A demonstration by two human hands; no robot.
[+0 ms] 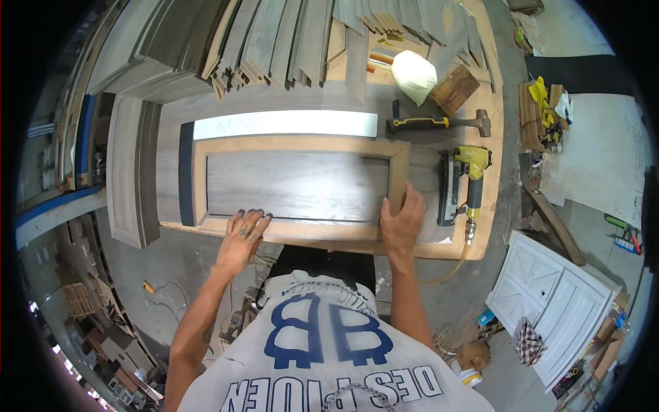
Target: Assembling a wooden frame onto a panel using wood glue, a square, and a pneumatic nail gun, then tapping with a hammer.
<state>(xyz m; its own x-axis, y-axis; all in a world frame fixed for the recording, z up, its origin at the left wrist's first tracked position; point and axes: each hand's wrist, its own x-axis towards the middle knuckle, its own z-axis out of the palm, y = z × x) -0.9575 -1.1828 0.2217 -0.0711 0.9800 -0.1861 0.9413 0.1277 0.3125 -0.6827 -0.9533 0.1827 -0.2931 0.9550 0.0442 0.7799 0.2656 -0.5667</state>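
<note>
Grey boards (278,42), top centre: cut off by upper edge. Wooden frame (295,144), centre: lower right corner partly hidden behind right hand (403,223). Clutter (127,360), lower left: too small to tell.

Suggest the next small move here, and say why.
Probably nudge the wooden frame snug into the corner of the dark strip and white strip: they border its left and far sides, and the left hand rests on its near side while the right hand holds its right side.
</note>
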